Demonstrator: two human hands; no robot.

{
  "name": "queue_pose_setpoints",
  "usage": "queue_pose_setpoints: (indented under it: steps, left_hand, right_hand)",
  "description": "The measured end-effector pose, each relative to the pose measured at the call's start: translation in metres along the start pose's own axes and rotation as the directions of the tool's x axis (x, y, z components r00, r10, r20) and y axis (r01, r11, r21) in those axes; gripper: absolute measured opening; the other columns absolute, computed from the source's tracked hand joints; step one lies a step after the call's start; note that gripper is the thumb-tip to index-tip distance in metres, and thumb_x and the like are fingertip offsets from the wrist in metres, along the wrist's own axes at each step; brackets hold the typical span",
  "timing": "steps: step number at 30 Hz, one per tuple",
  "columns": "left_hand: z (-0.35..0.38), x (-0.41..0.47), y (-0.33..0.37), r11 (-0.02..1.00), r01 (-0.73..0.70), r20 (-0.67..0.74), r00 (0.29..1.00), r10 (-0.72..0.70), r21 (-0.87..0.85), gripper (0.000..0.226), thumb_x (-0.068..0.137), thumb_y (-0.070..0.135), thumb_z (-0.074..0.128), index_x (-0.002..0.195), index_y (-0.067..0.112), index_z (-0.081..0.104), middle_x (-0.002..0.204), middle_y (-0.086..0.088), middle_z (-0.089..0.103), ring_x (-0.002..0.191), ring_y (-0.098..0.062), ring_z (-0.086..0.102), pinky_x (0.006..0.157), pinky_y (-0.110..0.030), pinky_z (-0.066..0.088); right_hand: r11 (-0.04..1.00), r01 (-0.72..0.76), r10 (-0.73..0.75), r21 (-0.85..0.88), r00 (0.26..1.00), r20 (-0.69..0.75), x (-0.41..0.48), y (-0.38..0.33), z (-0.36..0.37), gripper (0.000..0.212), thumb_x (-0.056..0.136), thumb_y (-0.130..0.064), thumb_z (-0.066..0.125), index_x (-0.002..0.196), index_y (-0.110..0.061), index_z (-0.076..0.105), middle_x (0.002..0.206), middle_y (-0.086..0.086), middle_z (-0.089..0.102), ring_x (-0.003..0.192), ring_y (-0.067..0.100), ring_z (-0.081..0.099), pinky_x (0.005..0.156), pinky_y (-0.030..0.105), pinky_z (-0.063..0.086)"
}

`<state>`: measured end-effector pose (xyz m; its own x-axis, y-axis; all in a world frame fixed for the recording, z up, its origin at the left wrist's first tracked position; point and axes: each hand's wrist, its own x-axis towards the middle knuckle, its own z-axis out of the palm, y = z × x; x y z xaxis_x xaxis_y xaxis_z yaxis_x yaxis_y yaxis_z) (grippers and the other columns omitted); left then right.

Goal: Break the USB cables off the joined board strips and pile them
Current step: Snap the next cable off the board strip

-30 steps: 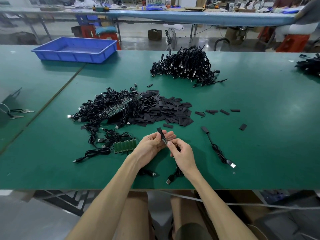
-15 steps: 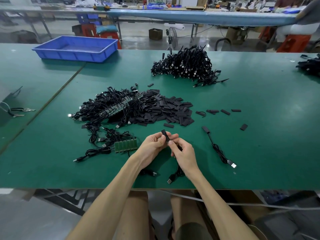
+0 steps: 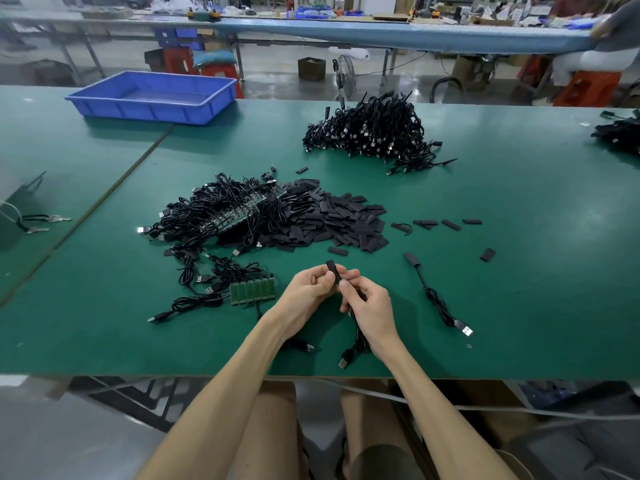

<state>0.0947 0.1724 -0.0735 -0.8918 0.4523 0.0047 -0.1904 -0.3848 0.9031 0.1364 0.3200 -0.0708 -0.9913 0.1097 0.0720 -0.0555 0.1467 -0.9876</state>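
**Two hands, one cable end between them**

Two hands meet over the near part of the table (image 3: 519, 202); the left hand (image 3: 313, 289) pinches a short black sleeve (image 3: 332, 270) between thumb and fingers; the right hand (image 3: 372, 310) curls its fingertips round the cable (image 3: 358, 337) just below it, the plug lying near the table's edge. From where I stand the sleeve looks to be going on or coming off that end; best to grip close to the joint, work along the cable's line, and leave the lead slack.

Counted: one green board strip (image 3: 252, 291) beside the left hand; one tangle of unbroken strips (image 3: 221, 213); one sleeve heap (image 3: 339, 220); one far cable pile (image 3: 374, 133); one loose cable (image 3: 440, 299); one blue tray (image 3: 152, 98).
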Motion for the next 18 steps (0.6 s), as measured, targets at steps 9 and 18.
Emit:
queue_pose_setpoints:
  steps: [9, 18]
  left_hand:
    - [0.0000, -0.0009, -0.0021, 0.990, 0.002, -0.130, 0.991, -0.020, -0.143, 0.023, 0.104, 0.018, 0.053, 0.120, 0.001, 0.057, 0.131, -0.022, 0.065, 0.104, -0.033, 0.063, 0.070, -0.034, 0.052]
    - [0.0063, -0.0025, -0.0003, 1.000, 0.008, -0.133, 0.991, -0.007, 0.002, 0.023, 0.104, 0.013, 0.053, 0.117, -0.004, 0.061, 0.122, -0.020, 0.070, 0.104, -0.032, 0.068, 0.075, -0.033, 0.057]
  right_hand:
    - [0.999, -0.006, 0.006, -0.045, 1.000, -0.004, -0.0003, 0.0010, 0.0031, 0.006, 0.097, -0.012, 0.069, 0.097, -0.016, 0.074, 0.083, 0.000, 0.078, 0.076, 0.014, 0.075, 0.076, 0.023, 0.059]
    - [0.995, -0.022, 0.018, -0.102, 0.999, -0.045, 0.0009, 0.0038, 0.0025, 0.012, 0.099, -0.014, 0.067, 0.090, -0.017, 0.072, 0.074, -0.003, 0.075, 0.071, 0.007, 0.071, 0.069, 0.018, 0.054]
